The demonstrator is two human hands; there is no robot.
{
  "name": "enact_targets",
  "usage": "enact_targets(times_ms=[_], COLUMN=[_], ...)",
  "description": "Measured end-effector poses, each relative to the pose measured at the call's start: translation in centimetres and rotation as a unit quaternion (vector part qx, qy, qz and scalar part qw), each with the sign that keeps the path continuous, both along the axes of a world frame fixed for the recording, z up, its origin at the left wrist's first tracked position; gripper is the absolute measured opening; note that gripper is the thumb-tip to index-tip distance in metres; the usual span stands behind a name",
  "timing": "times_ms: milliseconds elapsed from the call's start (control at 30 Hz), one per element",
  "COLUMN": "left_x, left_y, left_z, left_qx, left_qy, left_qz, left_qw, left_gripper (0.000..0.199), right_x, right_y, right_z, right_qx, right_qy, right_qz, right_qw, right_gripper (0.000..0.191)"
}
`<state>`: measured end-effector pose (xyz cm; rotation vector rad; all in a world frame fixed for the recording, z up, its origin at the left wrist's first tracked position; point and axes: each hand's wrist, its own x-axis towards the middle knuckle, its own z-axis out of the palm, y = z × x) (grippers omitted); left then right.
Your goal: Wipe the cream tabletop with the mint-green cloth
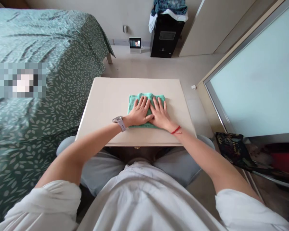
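A folded green cloth (132,102) lies on a pale, cream-coloured table (106,96), a little right of the table's middle. My left hand (140,112) rests flat on the cloth's left and middle part, fingers spread and pointing away from me; a watch is on that wrist. Beside it, my right hand (159,115) is pressed flat on the right part, fingers apart, with a red string on the wrist. The two hands touch near the thumbs. Neither hand grips the cloth.
A bed with a green leaf-patterned sheet (62,64) stands at the left. Beyond the table are a small screen device (135,45) and a black cabinet (164,40) with clothes on top. A frosted glass panel (260,77) and a dark patterned bag (233,149) are at the right.
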<state>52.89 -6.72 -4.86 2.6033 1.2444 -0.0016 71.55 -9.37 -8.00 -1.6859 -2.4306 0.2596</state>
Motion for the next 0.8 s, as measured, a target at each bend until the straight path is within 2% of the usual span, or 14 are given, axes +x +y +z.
enact_targets(times_ms=[100,200,267,333,400,467,600,800], left_x=[-2.4,-4.1,-4.5,-4.1,-3.3,-2.5,-2.2,-3.2], left_y=[-5.4,-9.3,-10.4,-10.1,-8.5,-5.8,1.1,10.9], left_z=[-0.4,-0.6,-0.4,0.1,0.7,1.2,1.7,0.7], left_qx=[-0.003,-0.018,-0.029,-0.046,-0.060,-0.050,-0.008,0.012], left_qy=[-0.023,-0.037,-0.053,-0.067,-0.064,-0.048,-0.022,-0.044], left_qz=[-0.005,-0.009,0.019,0.067,0.117,0.147,0.122,0.115], left_qw=[1.000,0.999,0.998,0.994,0.989,0.987,0.992,0.992], left_gripper=[0.106,0.103,0.091,0.080,0.077,0.080,0.083,0.082], right_x=[-1.7,-2.8,-3.3,-3.7,-4.1,-4.5,-5.4,-5.9], right_y=[-5.8,-9.9,-10.9,-10.3,-8.0,-4.6,3.3,13.5], right_z=[0.2,0.1,0.1,0.0,-0.1,-0.2,-0.3,-0.6], right_qx=[0.009,0.024,0.027,0.021,0.013,0.008,-0.012,-0.011], right_qy=[-0.027,-0.029,-0.024,-0.018,-0.009,0.003,0.003,0.050], right_qz=[0.020,0.039,0.037,0.029,0.018,0.006,-0.018,-0.031], right_qw=[0.999,0.999,0.999,0.999,1.000,1.000,1.000,0.998], right_gripper=[0.091,0.083,0.077,0.073,0.073,0.075,0.080,0.080])
